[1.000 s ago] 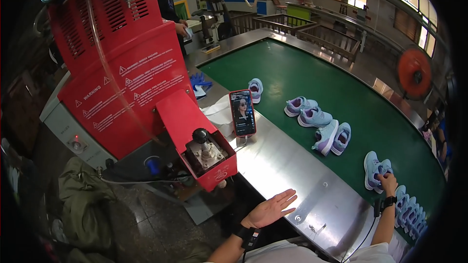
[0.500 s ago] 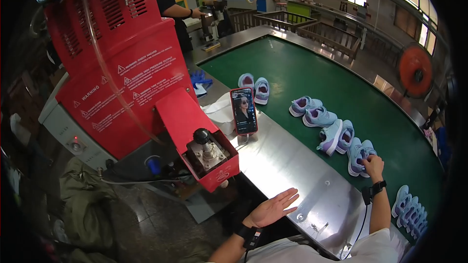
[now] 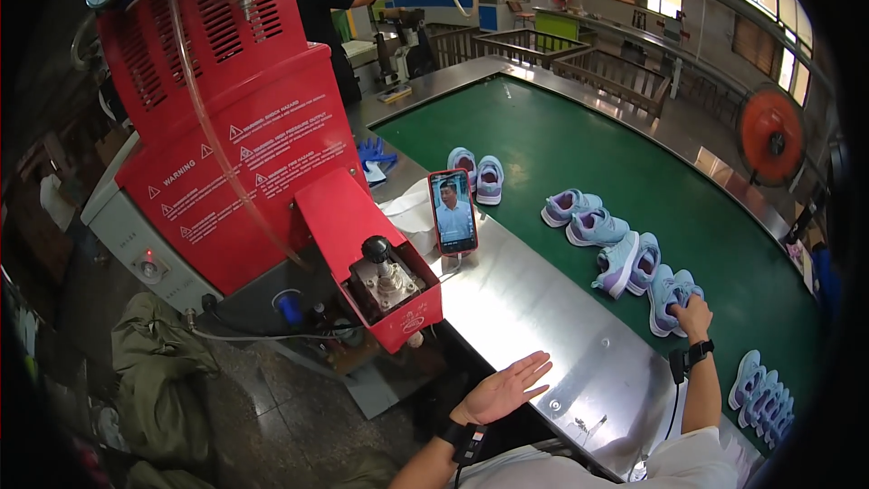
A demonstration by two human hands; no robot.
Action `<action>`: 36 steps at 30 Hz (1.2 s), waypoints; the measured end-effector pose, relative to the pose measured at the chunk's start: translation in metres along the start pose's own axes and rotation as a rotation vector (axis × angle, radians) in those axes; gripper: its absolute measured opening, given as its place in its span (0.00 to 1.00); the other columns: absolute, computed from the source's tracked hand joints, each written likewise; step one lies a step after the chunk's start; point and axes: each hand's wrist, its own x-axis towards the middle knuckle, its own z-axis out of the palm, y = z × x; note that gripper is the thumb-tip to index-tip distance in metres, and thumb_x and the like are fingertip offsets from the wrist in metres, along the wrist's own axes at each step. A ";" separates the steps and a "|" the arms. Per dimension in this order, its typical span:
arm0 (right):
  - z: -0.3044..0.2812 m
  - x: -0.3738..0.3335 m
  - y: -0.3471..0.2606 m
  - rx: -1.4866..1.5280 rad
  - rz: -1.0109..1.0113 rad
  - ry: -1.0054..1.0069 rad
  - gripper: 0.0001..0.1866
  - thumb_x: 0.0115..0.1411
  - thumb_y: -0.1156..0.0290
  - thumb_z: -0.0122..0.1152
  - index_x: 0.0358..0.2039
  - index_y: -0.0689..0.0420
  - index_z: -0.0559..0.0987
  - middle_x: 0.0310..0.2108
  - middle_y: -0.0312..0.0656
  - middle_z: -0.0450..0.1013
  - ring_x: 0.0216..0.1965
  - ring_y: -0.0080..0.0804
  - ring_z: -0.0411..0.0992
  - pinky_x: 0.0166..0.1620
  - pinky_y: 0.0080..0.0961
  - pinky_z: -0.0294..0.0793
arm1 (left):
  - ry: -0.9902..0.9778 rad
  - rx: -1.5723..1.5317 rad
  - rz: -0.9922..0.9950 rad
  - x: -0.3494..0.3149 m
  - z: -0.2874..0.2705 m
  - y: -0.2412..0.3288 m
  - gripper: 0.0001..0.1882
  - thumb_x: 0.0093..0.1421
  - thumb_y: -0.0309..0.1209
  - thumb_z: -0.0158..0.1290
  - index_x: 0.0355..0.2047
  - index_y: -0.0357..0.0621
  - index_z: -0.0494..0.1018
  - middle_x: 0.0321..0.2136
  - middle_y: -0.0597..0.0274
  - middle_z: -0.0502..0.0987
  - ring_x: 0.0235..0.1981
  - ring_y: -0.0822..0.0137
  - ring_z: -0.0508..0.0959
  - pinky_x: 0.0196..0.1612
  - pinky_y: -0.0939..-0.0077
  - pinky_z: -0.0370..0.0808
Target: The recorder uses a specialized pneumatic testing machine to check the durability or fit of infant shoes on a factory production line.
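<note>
My left hand (image 3: 505, 391) is open, palm up and fingers stretched out, with nothing in it, over the near edge of the steel tabletop (image 3: 570, 344). On the green belt to the right, my right hand (image 3: 693, 317) has its fingers bent into the opening of a light-blue sneaker (image 3: 686, 286); the fingertips are partly hidden. Its mate (image 3: 663, 303) stands right beside it on the left. Farther along the belt sit a tilted sneaker with a white and purple sole (image 3: 618, 264) and several more light-blue sneakers (image 3: 597, 226).
A red machine (image 3: 244, 154) with a black-knobbed head (image 3: 376, 250) rises on the left. A phone (image 3: 453, 213) stands on the steel edge near another sneaker pair (image 3: 489, 179). More sneakers (image 3: 762, 398) line the belt at lower right. A co-worker (image 3: 324, 14) stands behind the machine.
The whole view has shifted slightly. Both my hands keep nearly the same pose, the right one still at the sneaker. The co-worker's arm has lifted, and the phone's picture differs.
</note>
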 end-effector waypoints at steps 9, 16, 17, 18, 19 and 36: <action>-0.007 -0.003 0.016 0.098 0.060 -0.007 0.26 0.44 0.46 0.64 0.30 0.60 0.80 0.32 0.54 0.78 0.36 0.52 0.77 0.43 0.44 0.73 | -0.016 0.019 0.015 0.000 0.001 0.001 0.35 0.69 0.41 0.39 0.67 0.33 0.42 0.69 0.53 0.42 0.71 0.58 0.41 0.70 0.53 0.43; -0.018 0.001 0.037 0.163 0.048 -0.123 0.19 0.41 0.58 0.69 0.29 0.60 0.82 0.28 0.52 0.78 0.34 0.47 0.78 0.40 0.38 0.76 | -0.020 0.023 -0.012 -0.002 -0.004 -0.003 0.33 0.69 0.43 0.39 0.67 0.38 0.45 0.69 0.57 0.44 0.71 0.61 0.42 0.70 0.57 0.43; -0.024 -0.002 0.037 0.191 0.094 -0.127 0.17 0.42 0.59 0.68 0.27 0.60 0.82 0.27 0.51 0.78 0.34 0.47 0.78 0.40 0.36 0.76 | -0.007 0.026 -0.019 -0.002 -0.004 -0.003 0.33 0.69 0.43 0.39 0.67 0.38 0.46 0.69 0.57 0.45 0.71 0.61 0.42 0.70 0.57 0.45; -0.024 0.001 0.049 0.187 0.097 -0.122 0.17 0.42 0.59 0.68 0.27 0.60 0.82 0.27 0.51 0.78 0.34 0.47 0.78 0.40 0.36 0.76 | -0.013 0.023 -0.021 -0.001 -0.001 -0.002 0.33 0.69 0.43 0.39 0.67 0.38 0.46 0.69 0.57 0.45 0.71 0.61 0.42 0.70 0.57 0.45; -0.021 0.005 0.071 0.188 0.087 -0.043 0.15 0.42 0.61 0.67 0.24 0.61 0.80 0.24 0.50 0.77 0.31 0.46 0.77 0.36 0.36 0.75 | 0.030 0.039 -0.040 0.000 0.004 -0.001 0.33 0.69 0.43 0.38 0.67 0.36 0.46 0.69 0.53 0.45 0.71 0.59 0.43 0.69 0.54 0.46; -0.139 -0.147 -0.233 0.420 -1.836 -0.009 0.13 0.46 0.69 0.63 0.35 0.46 0.80 0.54 0.38 0.68 0.50 0.43 0.68 0.50 0.36 0.71 | 0.140 -0.030 0.302 -0.056 -0.002 -0.021 0.35 0.64 0.51 0.46 0.62 0.39 0.58 0.58 0.52 0.68 0.58 0.59 0.69 0.62 0.59 0.63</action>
